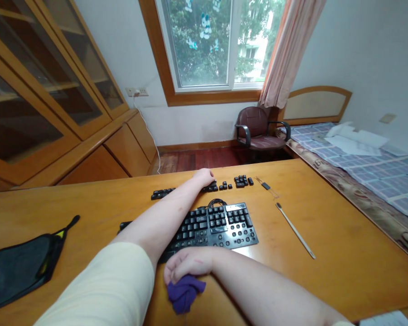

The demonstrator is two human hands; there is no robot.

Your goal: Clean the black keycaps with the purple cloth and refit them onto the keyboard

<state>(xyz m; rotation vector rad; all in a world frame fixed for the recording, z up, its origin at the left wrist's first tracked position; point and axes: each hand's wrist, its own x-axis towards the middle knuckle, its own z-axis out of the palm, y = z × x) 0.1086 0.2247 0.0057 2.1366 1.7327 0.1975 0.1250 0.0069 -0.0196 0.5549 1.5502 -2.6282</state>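
A black keyboard (229,224) lies on the wooden desk, its lower right part bare of keycaps. My left hand (204,176) reaches across it to a row of loose keycaps (210,186); its fingers curl down among them, and what they pinch is hidden. Close to the keyboard's front edge, my right hand (189,263) is closed around a crumpled purple cloth (184,293). More loose keycaps (243,181) sit in groups to the right of my left hand. My left forearm covers the keyboard's left-middle part.
Right of the keyboard lie a wire keycap puller (265,186) and a thin pale brush (296,232). A dark pouch (20,260) rests at the desk's left. Beyond the desk (347,253) stand a chair (256,127), a bed (370,163) and a glass-doored cabinet (88,131).
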